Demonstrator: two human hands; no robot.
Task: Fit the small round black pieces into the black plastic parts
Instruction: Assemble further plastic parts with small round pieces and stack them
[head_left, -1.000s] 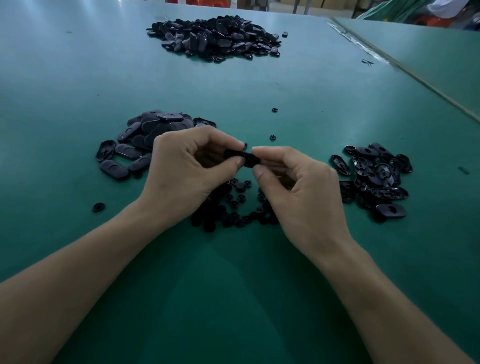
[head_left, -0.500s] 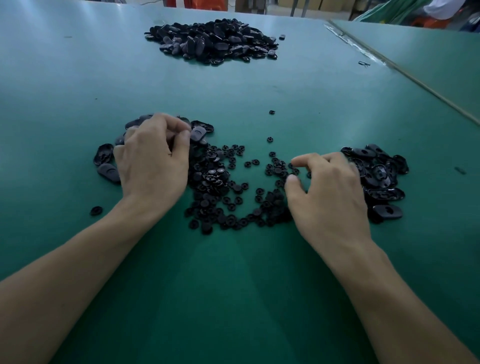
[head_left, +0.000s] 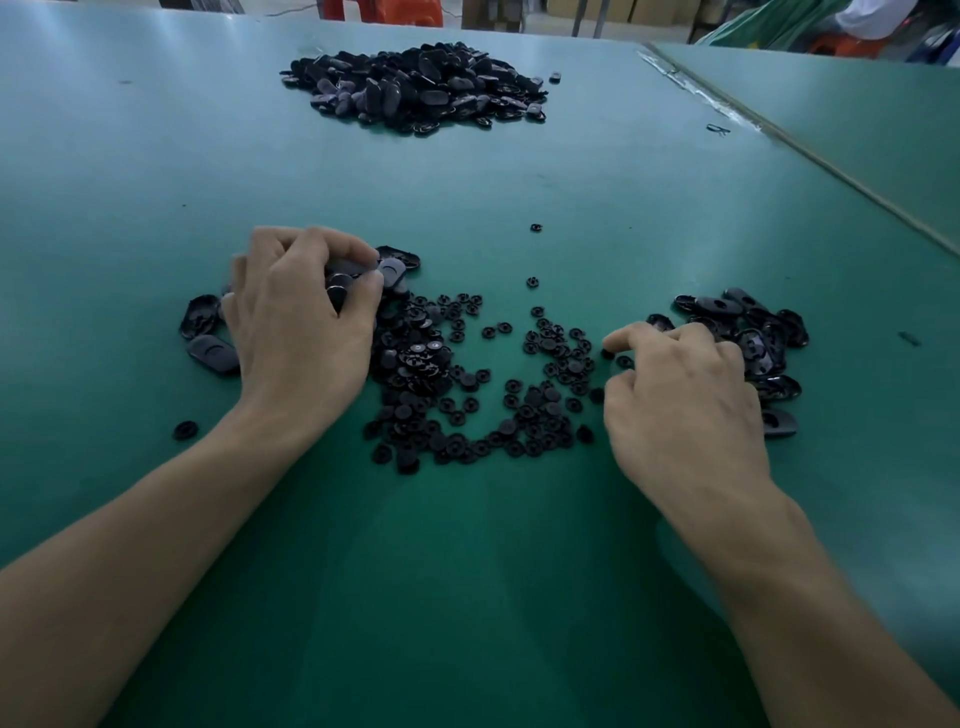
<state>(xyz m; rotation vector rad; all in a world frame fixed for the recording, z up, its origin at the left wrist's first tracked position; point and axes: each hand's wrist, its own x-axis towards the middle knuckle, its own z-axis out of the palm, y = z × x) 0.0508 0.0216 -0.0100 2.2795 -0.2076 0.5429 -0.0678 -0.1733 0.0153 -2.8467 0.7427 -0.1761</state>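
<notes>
Small round black pieces (head_left: 441, 374) lie scattered on the green table (head_left: 467, 571) between my hands. My left hand (head_left: 301, 332) is over the left pile of black oval plastic parts (head_left: 208, 353), its curled fingers gripping one oval part (head_left: 345, 273). My right hand (head_left: 680, 400) rests at the right edge of the round pieces, and its forefinger and thumb pinch one small round piece (head_left: 607, 354). Just beyond that hand is a second pile of oval parts (head_left: 753, 332).
A large heap of black parts (head_left: 415, 88) sits far back in the middle. Stray round pieces lie at the back (head_left: 535, 227) and by my left wrist (head_left: 184, 430). A seam (head_left: 779, 140) joins a second green table on the right.
My hands, which held one part together over the middle, have separated. The left went to the left pile and took an oval part; the right dropped to the round pieces.
</notes>
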